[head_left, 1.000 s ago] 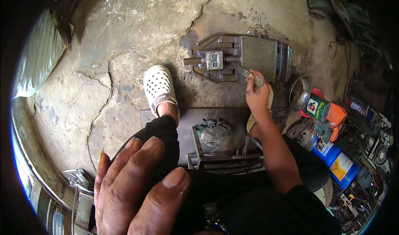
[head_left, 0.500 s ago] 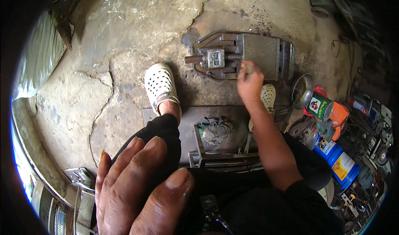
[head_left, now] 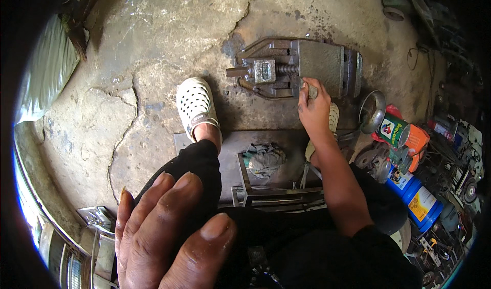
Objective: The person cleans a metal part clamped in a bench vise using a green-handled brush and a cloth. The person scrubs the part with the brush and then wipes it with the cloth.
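A heavy steel machine vise (head_left: 319, 59) lies flat on the floor, with its screw (head_left: 286, 70) and a square block (head_left: 264, 71) toward its left end. At the near edge of its broad flat plate, my right hand (head_left: 316, 107) is closed on a small greyish piece (head_left: 312, 91). Fingers cover most of that piece, so its kind is unclear. Close to the camera, my left hand (head_left: 163, 227) hangs over my left thigh. Its fingers are stretched out, the thumb stands apart, and nothing is in it.
My feet in white clogs (head_left: 197, 102) flank the near side of the vise. A crumpled grey cloth (head_left: 265, 160) lies on a metal plate (head_left: 204, 143). To the right are a metal bowl (head_left: 372, 111), a blue bucket (head_left: 424, 210) and a clutter of tools and parts.
My right hand has shifted slightly right and turned along the near edge of the vise, the small piece still in its fingers. The left hand has barely moved.
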Motion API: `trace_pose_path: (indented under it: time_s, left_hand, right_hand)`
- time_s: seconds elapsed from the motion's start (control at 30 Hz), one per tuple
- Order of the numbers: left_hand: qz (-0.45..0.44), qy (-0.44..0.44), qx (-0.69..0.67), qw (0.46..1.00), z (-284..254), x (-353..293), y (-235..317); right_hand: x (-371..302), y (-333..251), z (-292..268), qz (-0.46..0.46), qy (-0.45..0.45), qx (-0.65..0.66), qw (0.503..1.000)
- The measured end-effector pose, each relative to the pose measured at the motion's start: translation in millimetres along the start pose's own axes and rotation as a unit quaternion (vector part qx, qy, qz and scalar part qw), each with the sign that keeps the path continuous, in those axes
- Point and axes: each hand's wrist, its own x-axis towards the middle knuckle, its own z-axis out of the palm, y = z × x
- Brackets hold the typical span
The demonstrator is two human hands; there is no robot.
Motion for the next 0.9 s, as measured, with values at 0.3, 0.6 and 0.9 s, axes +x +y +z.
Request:
trace_pose_path:
  time_s: [0.3,0.6,0.9]
  left_hand:
    - [-0.002,-0.014,-0.012,1.000,-2,8,4]
    - [-0.135,-0.022,-0.039,0.990,-8,20,38]
    - [-0.176,-0.039,-0.028,0.983,-5,37,52]
  right_hand:
    - [1,10,5,0.005,-0.032,0.012,0.999]
    - [8,1,14,-0.036,-0.011,-0.034,0.999]
    - [6,22,10,0.087,0.004,0.070,0.994]
